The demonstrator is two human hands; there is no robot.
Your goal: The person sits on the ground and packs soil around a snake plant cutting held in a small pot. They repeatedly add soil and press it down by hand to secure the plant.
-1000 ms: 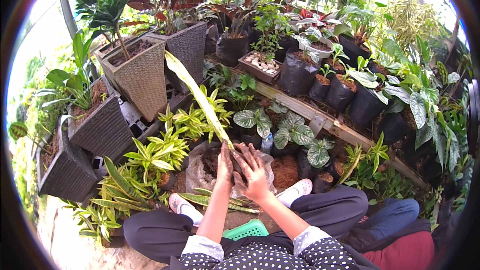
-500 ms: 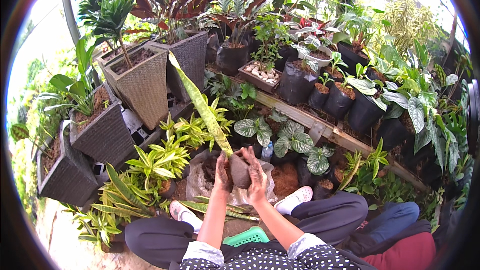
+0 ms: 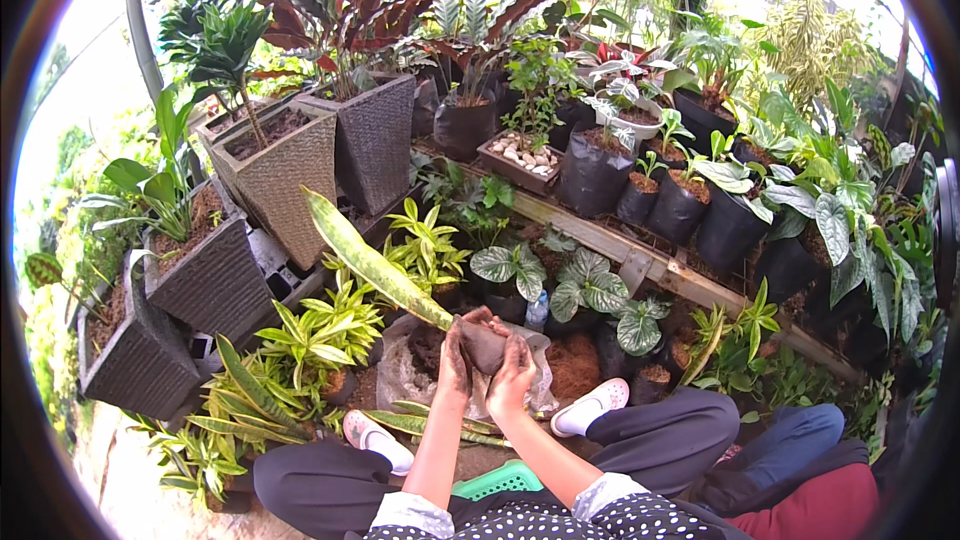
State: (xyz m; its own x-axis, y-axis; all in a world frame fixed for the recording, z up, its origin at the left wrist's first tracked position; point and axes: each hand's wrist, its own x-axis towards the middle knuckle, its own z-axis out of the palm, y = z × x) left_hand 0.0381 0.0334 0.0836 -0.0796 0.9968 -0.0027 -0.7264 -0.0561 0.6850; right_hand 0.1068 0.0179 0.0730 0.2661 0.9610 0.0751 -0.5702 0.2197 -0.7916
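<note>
Between my two soil-stained palms sits a dark, rounded, soil-coloured clump (image 3: 481,344) at the base of a single snake plant leaf (image 3: 372,258). The long yellow-green leaf leans up and to the left. My left hand (image 3: 455,368) presses the clump's left side, and my right hand (image 3: 512,372) cups its right side with curled fingers. Whether the clump is bare soil or wrapped cannot be made out. Below and behind the hands lies a pale plastic sheet (image 3: 398,368) with dark soil (image 3: 427,348) on it. More cut snake plant leaves (image 3: 410,424) rest on the ground near my left foot.
A green plastic basket (image 3: 497,480) is at my lap. Brown fibrous material (image 3: 574,364) lies right of the sheet, near a clear bottle (image 3: 537,311). Tall textured planters (image 3: 280,175) stand left; black-bagged plants (image 3: 676,208) line a ledge behind. Another person's leg (image 3: 790,440) is at right.
The snake plant leaf has tipped further left and lower. Both hands have shifted slightly right and down, tilting the clump with them.
</note>
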